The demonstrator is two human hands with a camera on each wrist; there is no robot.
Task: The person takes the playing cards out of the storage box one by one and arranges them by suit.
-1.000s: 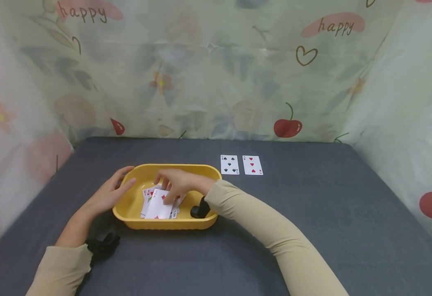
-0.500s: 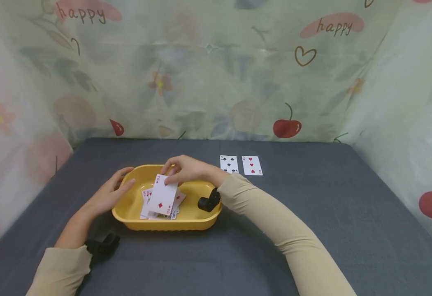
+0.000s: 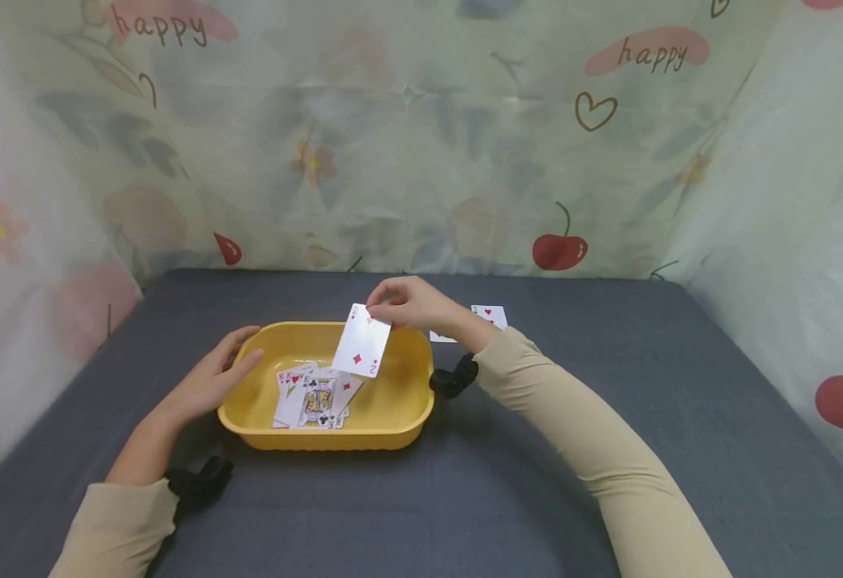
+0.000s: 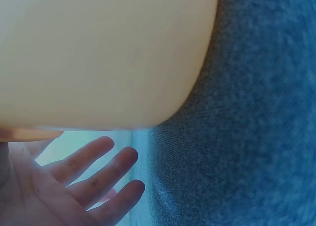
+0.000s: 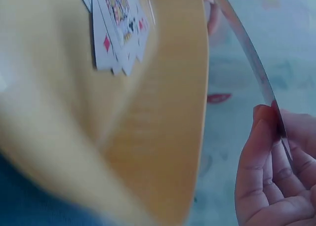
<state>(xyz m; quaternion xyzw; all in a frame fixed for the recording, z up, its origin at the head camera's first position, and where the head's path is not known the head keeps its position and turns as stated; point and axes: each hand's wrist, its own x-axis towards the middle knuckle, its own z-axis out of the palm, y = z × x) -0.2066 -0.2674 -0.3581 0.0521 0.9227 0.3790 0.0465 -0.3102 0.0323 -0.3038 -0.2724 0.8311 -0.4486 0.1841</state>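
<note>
My right hand (image 3: pixel 421 305) pinches the two of diamonds (image 3: pixel 356 345), a white playing card, by its upper right corner above the far side of a yellow plastic basin (image 3: pixel 385 441). The card shows nearly edge-on and bowed in the right wrist view, between thumb (image 5: pixel 266 120) and fingers. Inside the basin lies a loose pile of playing cards (image 3: pixel 320 401), king of clubs on top. My left hand (image 3: pixel 208 381) rests at the basin's left end, thumb over the rim. In the left wrist view its fingers (image 4: pixel 103 181) are extended and spread beside the basin wall.
Beyond the basin's right end, two face-up cards lie on the dark cloth-covered table (image 3: pixel 573 441): the three of hearts (image 3: pixel 490 314) and one mostly hidden behind my right wrist (image 3: pixel 441 338). A patterned curtain (image 3: pixel 407 177) encloses the back and sides.
My right hand has taken the two of diamonds off the pile and lifted it up and to the right, uncovering the king of clubs. The left hand has stayed put.
</note>
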